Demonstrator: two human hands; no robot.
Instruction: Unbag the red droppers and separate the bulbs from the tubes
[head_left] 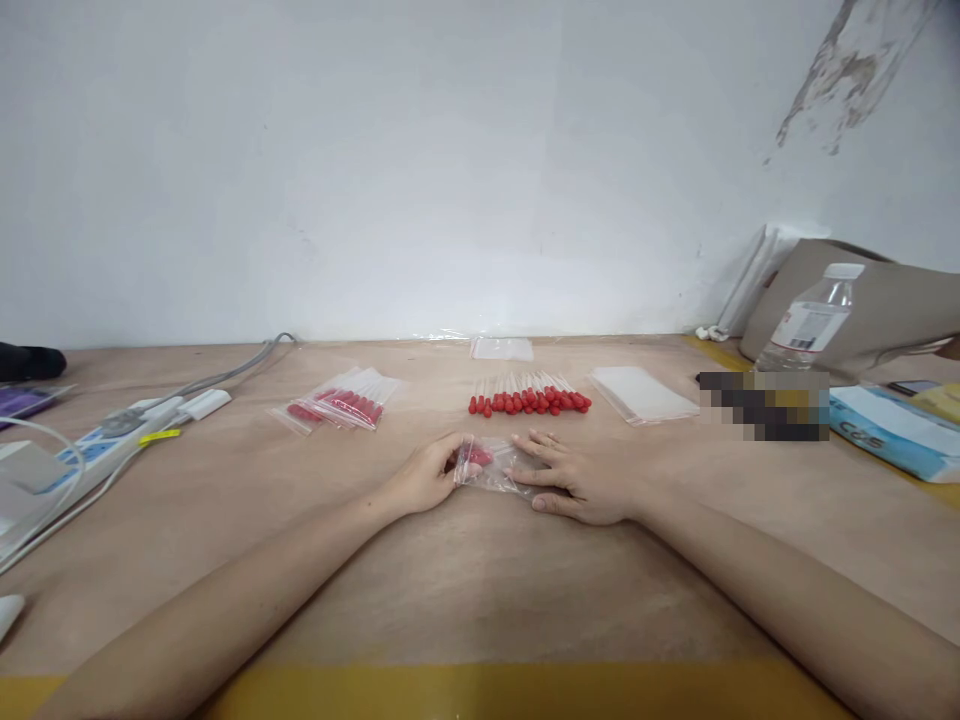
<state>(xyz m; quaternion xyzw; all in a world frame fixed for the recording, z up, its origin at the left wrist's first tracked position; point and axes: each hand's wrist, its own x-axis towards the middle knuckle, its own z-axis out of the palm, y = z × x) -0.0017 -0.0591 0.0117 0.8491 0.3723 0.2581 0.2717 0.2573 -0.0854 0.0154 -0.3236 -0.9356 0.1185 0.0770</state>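
Note:
A clear plastic zip bag with red-tipped sticks inside lies on the table between my hands. My left hand grips its left end, fingers curled round the edge near the red tips. Spread flat over the bag's right part, my right hand presses on it with fingers apart. Just beyond, a row of loose red-tipped white sticks lies on the table. To the left is a pile of filled zip bags; to the right, a stack of flat zip bags.
Another flat bag lies near the wall. A power strip with cables is at the left. On the right are a plastic bottle, a blue tissue pack, a grey bag and a blurred-out patch.

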